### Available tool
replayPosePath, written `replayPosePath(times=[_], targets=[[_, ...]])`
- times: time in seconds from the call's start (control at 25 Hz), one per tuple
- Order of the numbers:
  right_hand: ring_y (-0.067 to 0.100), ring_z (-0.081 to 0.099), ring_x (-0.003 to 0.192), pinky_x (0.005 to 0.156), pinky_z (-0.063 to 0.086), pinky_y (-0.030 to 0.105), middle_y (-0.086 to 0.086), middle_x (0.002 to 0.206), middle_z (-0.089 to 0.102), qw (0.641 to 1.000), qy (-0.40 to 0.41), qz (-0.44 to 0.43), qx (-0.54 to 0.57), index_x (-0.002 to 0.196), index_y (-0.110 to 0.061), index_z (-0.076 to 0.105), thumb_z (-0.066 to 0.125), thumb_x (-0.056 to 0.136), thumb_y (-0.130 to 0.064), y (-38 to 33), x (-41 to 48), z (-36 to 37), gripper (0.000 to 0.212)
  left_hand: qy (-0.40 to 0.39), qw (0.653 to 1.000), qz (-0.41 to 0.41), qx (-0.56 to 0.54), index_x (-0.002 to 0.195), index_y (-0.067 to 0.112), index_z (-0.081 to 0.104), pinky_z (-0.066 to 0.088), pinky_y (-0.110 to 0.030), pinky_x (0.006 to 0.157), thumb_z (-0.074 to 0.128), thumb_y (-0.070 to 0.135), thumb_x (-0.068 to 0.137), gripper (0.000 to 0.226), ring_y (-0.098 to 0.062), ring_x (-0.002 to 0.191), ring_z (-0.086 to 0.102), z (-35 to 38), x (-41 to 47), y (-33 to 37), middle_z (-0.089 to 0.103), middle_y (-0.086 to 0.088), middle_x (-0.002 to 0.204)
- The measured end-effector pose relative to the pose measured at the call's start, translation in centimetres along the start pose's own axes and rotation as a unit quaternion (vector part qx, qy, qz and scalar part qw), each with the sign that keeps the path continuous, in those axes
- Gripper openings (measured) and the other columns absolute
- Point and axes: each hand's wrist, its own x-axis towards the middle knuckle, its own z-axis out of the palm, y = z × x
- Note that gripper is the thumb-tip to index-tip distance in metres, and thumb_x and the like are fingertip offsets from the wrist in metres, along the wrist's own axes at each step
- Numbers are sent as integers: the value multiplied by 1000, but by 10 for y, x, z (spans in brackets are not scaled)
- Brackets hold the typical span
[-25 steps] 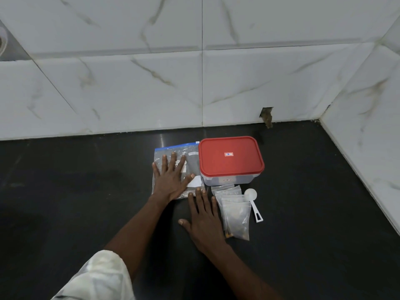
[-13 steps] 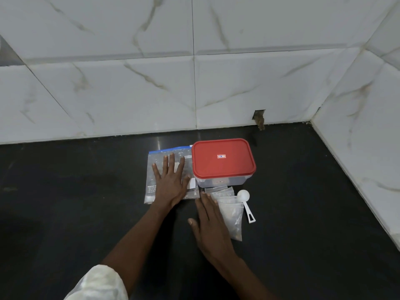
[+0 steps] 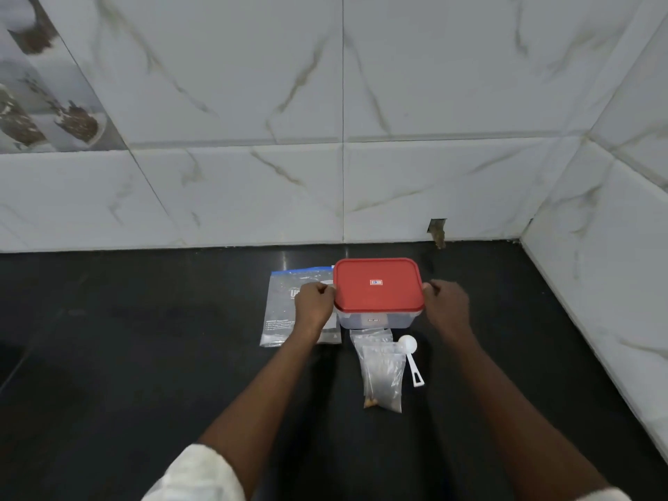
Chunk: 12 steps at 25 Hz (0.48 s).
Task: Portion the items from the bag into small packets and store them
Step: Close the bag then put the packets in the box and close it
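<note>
- Small clear packets [image 3: 381, 370] lie on the dark worktop [image 3: 144, 356], with a white scoop [image 3: 410, 350] just beside them on the right.
- Beyond them stands a clear container [image 3: 376, 320]. The left hand [image 3: 312, 301] and right hand [image 3: 446, 303] grip its red lid [image 3: 377, 287], fingers [image 3: 325, 288] curled on the short edges.
- The zip bag [image 3: 285, 305] lies flat just left of the container, partly hidden by the left hand.
</note>
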Motion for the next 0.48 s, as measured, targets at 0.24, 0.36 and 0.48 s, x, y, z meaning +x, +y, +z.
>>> replayPosePath(times=[0.24,0.36,0.48], targets=[[24,56,63,54,41,30,15,72,65,998,-43,55,4,78,7,69,56,88,-8,-6,15,8,22,-2,998,-22,66,83,-7,74,61,-48,73,62,0,82,13,-37,73,71,12,8,9,74,-24,82],[30,65,79,68,49,33,15,87,71,998,-34,57,-17,90,1,73,58,87,-7,-8,13,7,17,10,996,-28,87,86,-3,76,62,-45,77,67,-3,82,10,-34,79,74,12,7,17,75,-19,83],[30,67,85,71,51,32,13,95,72,998,-24,52,-25,100,-4,73,58,89,-7,-13,10,4,20,28,995,-42,90,82,4,76,59,-39,75,67,-5,81,13,-28,75,68,11,4,24,71,-11,79]])
